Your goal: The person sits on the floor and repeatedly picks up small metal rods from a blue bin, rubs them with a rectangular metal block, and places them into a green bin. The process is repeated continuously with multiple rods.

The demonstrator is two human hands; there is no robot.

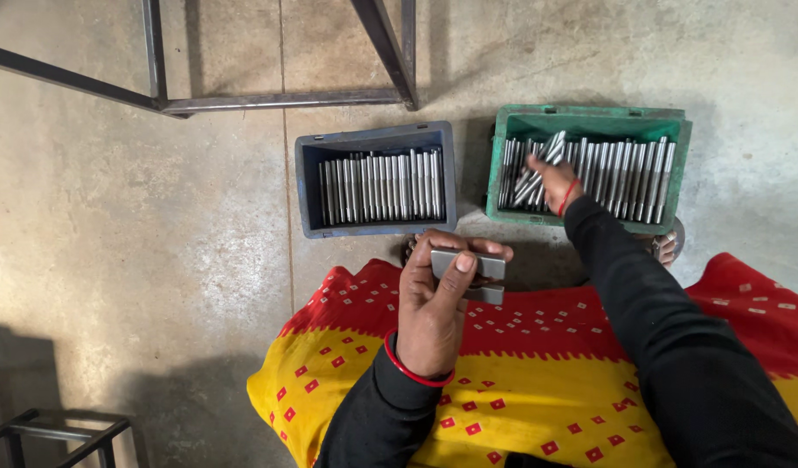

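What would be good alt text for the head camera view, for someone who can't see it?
Seen from above, the left hand holds a flat grey metal gauge, while the right hand reaches into a green crate of metal rods. A blue crate of similar rods sits beside it.

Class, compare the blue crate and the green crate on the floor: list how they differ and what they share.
The blue crate lies left, the green crate right. In the blue crate the metal rods lie in a neat row; in the green crate some lie crossed. The right hand reaches into the green crate; no hand touches the blue one. Both hold metal rods.
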